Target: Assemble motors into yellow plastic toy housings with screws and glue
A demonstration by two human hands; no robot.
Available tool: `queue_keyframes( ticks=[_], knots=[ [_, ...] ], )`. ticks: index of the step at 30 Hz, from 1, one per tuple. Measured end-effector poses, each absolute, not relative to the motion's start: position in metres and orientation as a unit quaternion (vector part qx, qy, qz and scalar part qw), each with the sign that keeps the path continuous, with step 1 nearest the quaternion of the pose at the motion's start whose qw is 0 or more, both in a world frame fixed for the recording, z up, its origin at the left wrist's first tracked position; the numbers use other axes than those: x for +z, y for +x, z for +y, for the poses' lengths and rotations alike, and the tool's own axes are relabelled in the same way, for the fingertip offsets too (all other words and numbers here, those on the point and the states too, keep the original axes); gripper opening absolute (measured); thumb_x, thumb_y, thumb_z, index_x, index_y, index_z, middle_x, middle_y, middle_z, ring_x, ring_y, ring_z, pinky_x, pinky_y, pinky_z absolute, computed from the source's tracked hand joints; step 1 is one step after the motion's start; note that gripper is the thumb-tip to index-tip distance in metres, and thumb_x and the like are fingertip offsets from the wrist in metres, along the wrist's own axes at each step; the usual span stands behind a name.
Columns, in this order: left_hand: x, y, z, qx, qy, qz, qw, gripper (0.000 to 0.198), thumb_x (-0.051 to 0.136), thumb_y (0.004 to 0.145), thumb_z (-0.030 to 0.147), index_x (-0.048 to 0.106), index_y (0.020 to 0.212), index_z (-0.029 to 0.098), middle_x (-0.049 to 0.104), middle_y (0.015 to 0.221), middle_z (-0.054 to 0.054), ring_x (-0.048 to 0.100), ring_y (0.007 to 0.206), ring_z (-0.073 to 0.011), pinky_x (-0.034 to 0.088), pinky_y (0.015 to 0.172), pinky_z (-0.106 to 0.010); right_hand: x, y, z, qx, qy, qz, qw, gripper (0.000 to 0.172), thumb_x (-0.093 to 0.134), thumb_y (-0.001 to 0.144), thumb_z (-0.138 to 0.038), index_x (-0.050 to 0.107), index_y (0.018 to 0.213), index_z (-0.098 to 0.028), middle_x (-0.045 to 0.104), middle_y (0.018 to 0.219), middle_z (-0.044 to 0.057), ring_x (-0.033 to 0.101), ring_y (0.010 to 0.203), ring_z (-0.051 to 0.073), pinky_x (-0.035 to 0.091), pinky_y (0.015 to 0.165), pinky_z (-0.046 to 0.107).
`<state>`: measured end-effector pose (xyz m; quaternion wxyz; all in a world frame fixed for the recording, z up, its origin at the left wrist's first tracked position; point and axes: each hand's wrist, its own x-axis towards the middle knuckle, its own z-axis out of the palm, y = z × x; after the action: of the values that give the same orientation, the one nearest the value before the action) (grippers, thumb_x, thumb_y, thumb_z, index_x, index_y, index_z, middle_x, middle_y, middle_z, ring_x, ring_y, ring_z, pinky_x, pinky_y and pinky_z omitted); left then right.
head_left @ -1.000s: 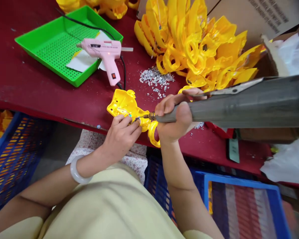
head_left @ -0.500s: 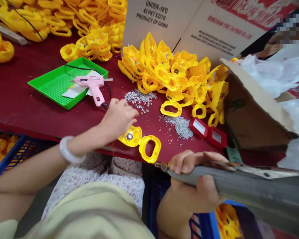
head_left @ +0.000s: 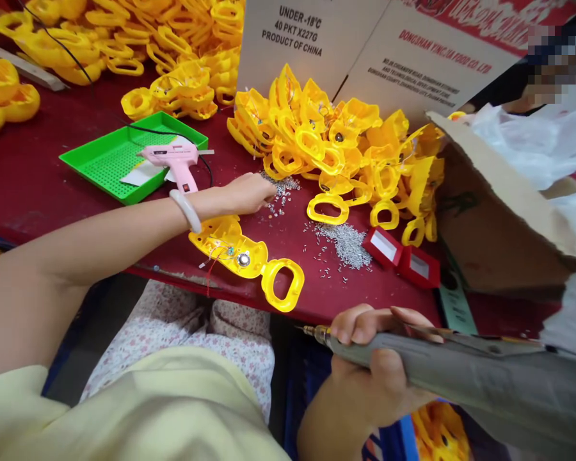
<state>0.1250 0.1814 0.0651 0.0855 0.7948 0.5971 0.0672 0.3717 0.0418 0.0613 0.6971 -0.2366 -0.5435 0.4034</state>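
My left hand [head_left: 253, 193] is at the edge of a pile of small silvery pieces [head_left: 286, 186], fingers curled downward; its fingertips are hidden, so any held piece cannot be made out. My right hand [head_left: 374, 339] is wrapped round a grey electric screwdriver [head_left: 441, 362], whose bit points left past the table edge. Between the hands, an open yellow plastic shell [head_left: 254, 256] with a round metal part and thin red wires lies at the table's front edge. A second pile of small screws [head_left: 348, 245] lies right of the shell.
A green tray [head_left: 96, 163] and a pink glue gun [head_left: 177, 157] are at the left. Yellow shells [head_left: 312, 134] are heaped before a white carton [head_left: 312, 70]. Red boxes [head_left: 417, 264] and an open cardboard box [head_left: 499, 224] stand right. Part of another person shows at the upper right.
My left hand has moved from above the yellow shell, forward and right to the small silvery pieces, uncovering more of the shell. My right hand still holds the screwdriver.
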Motion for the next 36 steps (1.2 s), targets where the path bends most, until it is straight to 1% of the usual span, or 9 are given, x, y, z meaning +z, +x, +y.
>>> queue_keyframes(
  ticks=[2,5,10,13,17,23,29,32,36],
  knots=[
    [0.08,0.124,0.155,0.184,0.778,0.591,0.106,0.017,0.057,0.081,0.007,0.071,0.087,0.013,0.071,0.08,-0.005,0.063,0.075,-0.0154,0.041,0.072,-0.027,0.061,0.368,0.04,0.397,-0.253,-0.549,0.69,0.034,0.062,0.073,-0.01,0.061,0.106,-0.018,0.055,0.063,-0.007,0.05,0.049,0.01,0.042,0.043,0.023],
    [0.095,0.127,0.093,0.365,0.722,0.553,0.199,0.008,0.064,0.081,0.015,0.071,0.081,0.015,0.071,0.077,-0.001,0.064,0.071,-0.0123,0.044,0.069,-0.023,0.065,0.36,0.037,0.379,-0.279,-0.53,0.705,0.032,0.058,0.072,-0.006,0.061,0.101,-0.018,0.053,0.059,-0.008,0.048,0.046,0.01,0.04,0.041,0.023],
    [0.079,0.142,-0.007,0.486,0.56,0.539,0.399,0.011,0.063,0.086,0.022,0.072,0.083,0.017,0.073,0.079,-0.001,0.066,0.071,-0.0126,0.051,0.066,-0.021,0.084,0.345,0.033,0.406,-0.235,-0.508,0.722,0.029,0.057,0.072,-0.017,0.064,0.1,-0.02,0.049,0.057,-0.008,0.041,0.041,0.01,0.033,0.035,0.023],
    [0.059,0.153,-0.036,0.5,0.466,0.536,0.496,0.017,0.059,0.09,0.027,0.072,0.086,0.017,0.072,0.076,-0.003,0.066,0.069,-0.0135,0.053,0.066,-0.023,0.093,0.343,0.027,0.44,-0.187,-0.527,0.702,0.028,0.061,0.074,-0.02,0.067,0.101,-0.02,0.046,0.056,-0.008,0.036,0.038,0.008,0.031,0.031,0.024],
    [0.034,0.162,-0.045,0.505,0.373,0.505,0.592,0.017,0.058,0.089,0.025,0.072,0.088,0.016,0.07,0.071,-0.002,0.066,0.071,-0.0137,0.055,0.071,-0.025,0.101,0.34,0.016,0.467,-0.168,-0.57,0.655,0.024,0.068,0.079,-0.026,0.069,0.102,-0.023,0.041,0.052,-0.009,0.034,0.036,0.008,0.031,0.029,0.026],
    [0.011,0.164,-0.047,0.525,0.279,0.419,0.686,0.016,0.062,0.087,0.028,0.072,0.091,0.016,0.067,0.069,0.0,0.061,0.067,-0.0109,0.05,0.072,-0.025,0.103,0.32,0.007,0.483,-0.164,-0.586,0.63,0.02,0.067,0.083,-0.024,0.067,0.103,-0.021,0.046,0.056,-0.008,0.04,0.04,0.008,0.037,0.032,0.026],
    [0.009,0.164,-0.048,0.516,0.289,0.388,0.707,0.016,0.062,0.089,0.029,0.073,0.092,0.018,0.069,0.072,0.0,0.062,0.072,-0.0101,0.047,0.073,-0.024,0.094,0.314,0.011,0.479,-0.171,-0.593,0.624,0.025,0.065,0.082,-0.027,0.065,0.106,-0.023,0.043,0.055,-0.01,0.04,0.039,0.007,0.036,0.034,0.024],
    [0.011,0.164,-0.046,0.515,0.304,0.402,0.693,0.017,0.063,0.088,0.03,0.073,0.092,0.017,0.071,0.075,-0.003,0.065,0.075,-0.0132,0.05,0.075,-0.027,0.092,0.316,0.013,0.468,-0.189,-0.597,0.623,0.026,0.066,0.08,-0.03,0.066,0.106,-0.026,0.042,0.053,-0.01,0.038,0.037,0.007,0.034,0.031,0.025],
    [0.013,0.168,-0.042,0.53,0.289,0.407,0.685,0.017,0.066,0.087,0.032,0.072,0.093,0.017,0.075,0.083,-0.005,0.07,0.081,-0.016,0.056,0.08,-0.029,0.091,0.317,0.016,0.476,-0.153,-0.607,0.618,0.027,0.063,0.08,-0.025,0.066,0.107,-0.022,0.044,0.054,-0.01,0.039,0.037,0.008,0.034,0.031,0.025]
  ],
)
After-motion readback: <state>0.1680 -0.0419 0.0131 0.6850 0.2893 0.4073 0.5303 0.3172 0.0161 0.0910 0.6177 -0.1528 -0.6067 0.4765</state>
